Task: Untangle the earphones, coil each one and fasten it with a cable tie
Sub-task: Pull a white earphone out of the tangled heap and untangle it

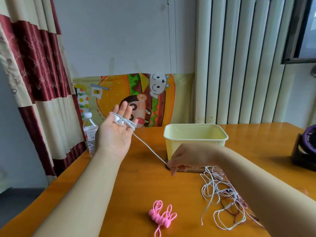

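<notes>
White cable (148, 147), wound round fingers (123, 108) of the spread left grip (116, 134), slants down-right to the pinching right grip (186, 158).

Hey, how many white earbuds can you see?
2 earbuds, side by side on the open palm of the left hand: one, the other just below it. Their white cable runs to the pinching right hand. More may be hidden in the tangle on the table.

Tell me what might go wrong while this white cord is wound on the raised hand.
1. The earbuds lie loose on the open left hand; they may slip off and the loops unwind.
2. The right hand pinches the white cord near the tangle; if its tail is caught there, pulling could tighten knots.
</notes>
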Demonstrator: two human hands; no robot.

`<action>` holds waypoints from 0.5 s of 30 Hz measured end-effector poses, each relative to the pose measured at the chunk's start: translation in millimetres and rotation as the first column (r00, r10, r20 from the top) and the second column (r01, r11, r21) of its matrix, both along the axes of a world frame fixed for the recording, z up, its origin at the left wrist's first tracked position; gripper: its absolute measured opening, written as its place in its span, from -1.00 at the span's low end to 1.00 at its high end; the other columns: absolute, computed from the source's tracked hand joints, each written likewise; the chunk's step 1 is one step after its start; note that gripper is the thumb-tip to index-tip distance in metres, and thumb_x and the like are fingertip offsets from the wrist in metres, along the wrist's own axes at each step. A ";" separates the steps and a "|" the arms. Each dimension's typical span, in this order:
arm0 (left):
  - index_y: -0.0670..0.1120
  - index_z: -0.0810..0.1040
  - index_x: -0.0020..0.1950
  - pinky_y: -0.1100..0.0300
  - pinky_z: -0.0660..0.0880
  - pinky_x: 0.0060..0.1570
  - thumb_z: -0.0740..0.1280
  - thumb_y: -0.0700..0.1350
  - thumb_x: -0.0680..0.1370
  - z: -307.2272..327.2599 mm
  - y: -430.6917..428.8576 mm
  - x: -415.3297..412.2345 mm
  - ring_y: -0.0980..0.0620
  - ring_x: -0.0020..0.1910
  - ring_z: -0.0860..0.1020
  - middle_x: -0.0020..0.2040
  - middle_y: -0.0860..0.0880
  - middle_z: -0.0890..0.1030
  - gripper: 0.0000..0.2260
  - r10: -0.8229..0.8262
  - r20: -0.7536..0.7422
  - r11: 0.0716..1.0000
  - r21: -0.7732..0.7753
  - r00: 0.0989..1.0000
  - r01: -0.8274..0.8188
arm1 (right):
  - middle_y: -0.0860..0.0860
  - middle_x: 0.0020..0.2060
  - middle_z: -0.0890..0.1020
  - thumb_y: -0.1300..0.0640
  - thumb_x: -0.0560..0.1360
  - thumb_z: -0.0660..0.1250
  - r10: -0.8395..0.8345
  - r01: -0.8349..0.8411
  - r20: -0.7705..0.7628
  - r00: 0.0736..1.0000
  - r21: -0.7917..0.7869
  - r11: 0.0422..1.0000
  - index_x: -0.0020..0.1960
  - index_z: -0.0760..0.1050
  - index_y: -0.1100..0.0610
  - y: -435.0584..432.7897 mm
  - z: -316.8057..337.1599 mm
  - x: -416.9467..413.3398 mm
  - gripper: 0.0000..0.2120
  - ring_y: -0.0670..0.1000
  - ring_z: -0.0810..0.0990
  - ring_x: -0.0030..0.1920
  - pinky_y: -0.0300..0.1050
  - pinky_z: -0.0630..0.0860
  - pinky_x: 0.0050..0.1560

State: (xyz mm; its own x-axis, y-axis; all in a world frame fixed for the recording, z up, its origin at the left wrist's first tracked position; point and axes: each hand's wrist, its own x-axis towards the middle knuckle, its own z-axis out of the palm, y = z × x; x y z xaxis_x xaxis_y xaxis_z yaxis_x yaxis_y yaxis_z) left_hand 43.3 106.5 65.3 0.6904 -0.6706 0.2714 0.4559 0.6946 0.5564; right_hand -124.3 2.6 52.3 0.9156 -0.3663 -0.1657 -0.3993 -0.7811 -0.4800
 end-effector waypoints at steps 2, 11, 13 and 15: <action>-0.05 0.47 0.14 -0.05 0.36 0.29 -0.02 -0.07 0.68 -9.0 -5.7 5.8 0.08 0.08 0.58 0.05 0.01 0.64 -0.73 0.049 0.144 0.984 0.161 0.988 -0.072 | -0.09 -0.38 0.47 -0.05 0.60 0.16 0.092 -0.092 -0.007 0.996 -0.021 0.996 -0.13 0.64 0.01 11.9 14.1 -5.2 -0.68 -0.14 0.37 -0.39 -0.27 0.32 -0.23; -0.20 0.52 0.02 -0.03 0.44 0.18 0.12 0.02 0.54 -41.3 11.0 -27.6 -0.03 -0.09 0.63 -0.22 -0.08 0.65 -0.67 -0.507 0.569 0.782 0.619 0.647 0.068 | -0.09 -0.48 0.44 0.01 0.59 0.17 0.039 -0.002 0.515 0.856 -0.072 0.997 -0.20 0.59 0.05 10.4 65.2 -17.1 -0.70 -0.21 0.35 -0.52 -0.43 0.27 -0.44; -0.21 0.53 0.01 0.01 0.51 0.07 0.11 0.02 0.53 -37.3 13.4 -38.9 -0.04 -0.14 0.63 -0.27 -0.10 0.63 -0.66 -0.587 0.542 0.750 0.643 0.601 0.152 | -0.12 -0.54 0.45 0.00 0.59 0.19 -0.034 0.064 0.602 0.798 -0.028 0.998 -0.24 0.57 0.06 1.2 60.7 -10.3 -0.69 -0.21 0.35 -0.54 -0.42 0.25 -0.47; -0.20 0.57 -0.02 -0.04 0.53 0.07 0.16 0.01 0.56 -32.0 16.5 -49.1 -0.05 -0.19 0.62 -0.33 -0.08 0.58 -0.68 -0.634 0.501 0.741 0.612 0.589 0.276 | -0.11 -0.52 0.43 -0.02 0.58 0.21 -0.089 0.112 0.634 0.768 0.003 0.994 -0.20 0.59 0.18 -7.9 50.7 -5.0 -0.66 -0.20 0.31 -0.53 -0.37 0.25 -0.45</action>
State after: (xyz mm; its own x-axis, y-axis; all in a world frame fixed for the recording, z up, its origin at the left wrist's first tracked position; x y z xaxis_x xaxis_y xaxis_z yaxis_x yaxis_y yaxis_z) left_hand -5.8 123.0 33.3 0.0154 -0.9947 0.1019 0.0383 0.1024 0.9940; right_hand -129.3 -5.4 103.0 0.7666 -0.4568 0.4513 -0.0918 -0.7735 -0.6271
